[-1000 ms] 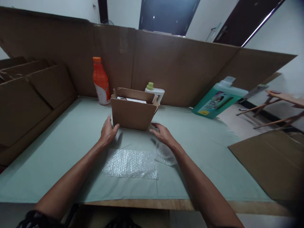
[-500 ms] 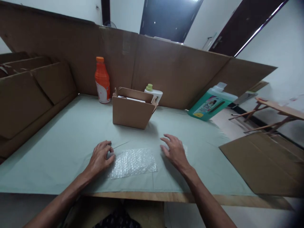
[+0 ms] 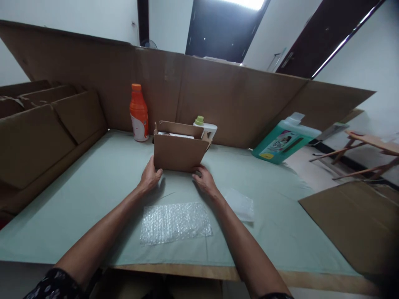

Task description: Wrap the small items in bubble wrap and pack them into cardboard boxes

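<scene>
A small cardboard box (image 3: 179, 153) stands on the cloth-covered table, open at the top, with something white showing inside. My left hand (image 3: 150, 176) grips its lower left corner, thumb at the front and fingers partly hidden behind the side. At the lower right corner, my right hand (image 3: 204, 179) has its thumb and fingers around the bottom edge. Nearer to me, a sheet of bubble wrap (image 3: 176, 223) lies flat between my forearms. A folded translucent white sheet (image 3: 240, 205) rests to the right of my right forearm.
Behind the box stand an orange bottle (image 3: 139, 116) and a white bottle with a green cap (image 3: 209, 129). A green detergent jug (image 3: 282, 141) leans at the right. Cardboard boxes (image 3: 34, 145) line the left side, a cardboard wall (image 3: 243, 104) the back; a flap (image 3: 352, 224) juts out right.
Both hands have moved forward from beside the bubble wrap to the lower corners of the cardboard box and taken hold. The translucent sheet under my right hand is now uncovered.
</scene>
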Demonstrator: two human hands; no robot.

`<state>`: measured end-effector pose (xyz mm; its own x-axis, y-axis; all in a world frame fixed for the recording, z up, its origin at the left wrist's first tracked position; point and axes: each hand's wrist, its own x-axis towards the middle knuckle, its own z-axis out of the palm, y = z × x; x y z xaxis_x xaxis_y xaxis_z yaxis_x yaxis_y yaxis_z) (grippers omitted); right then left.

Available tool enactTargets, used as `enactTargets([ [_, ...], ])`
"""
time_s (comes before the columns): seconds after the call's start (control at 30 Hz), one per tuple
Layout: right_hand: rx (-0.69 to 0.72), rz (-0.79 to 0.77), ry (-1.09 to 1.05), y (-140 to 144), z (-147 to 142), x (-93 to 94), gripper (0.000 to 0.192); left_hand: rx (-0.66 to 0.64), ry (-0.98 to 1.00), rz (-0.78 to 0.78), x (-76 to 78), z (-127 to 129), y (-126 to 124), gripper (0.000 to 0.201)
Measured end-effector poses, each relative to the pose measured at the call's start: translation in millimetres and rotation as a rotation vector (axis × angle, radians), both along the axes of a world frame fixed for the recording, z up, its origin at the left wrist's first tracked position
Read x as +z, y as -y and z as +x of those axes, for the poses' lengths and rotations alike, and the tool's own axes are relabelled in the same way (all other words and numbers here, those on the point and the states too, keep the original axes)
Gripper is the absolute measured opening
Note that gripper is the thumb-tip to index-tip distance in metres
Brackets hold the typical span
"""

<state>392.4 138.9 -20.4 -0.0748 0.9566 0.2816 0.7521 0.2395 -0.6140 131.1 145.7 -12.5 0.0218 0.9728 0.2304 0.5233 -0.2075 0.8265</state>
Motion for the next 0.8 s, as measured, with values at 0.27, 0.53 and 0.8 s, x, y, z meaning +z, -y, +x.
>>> enactTargets([
  [0.27, 0.115, -0.095, 0.011, 64, 23, 6.3, 0.035, -0.031, -0.204, -0.108, 6.6, -40, 66, 0.062],
  [0.53, 0.074, -0.128, 0.092, 153, 9, 13.8, 0.004, -0.269, -0.657, -0.117, 2.2, -61, 148, 0.015],
  [0.8, 0.033, -0.291, -0.202, 227, -40, 20.1, 0.069, -0.194, -0.502, 0.112, 40.1, -24, 88, 0.022],
])
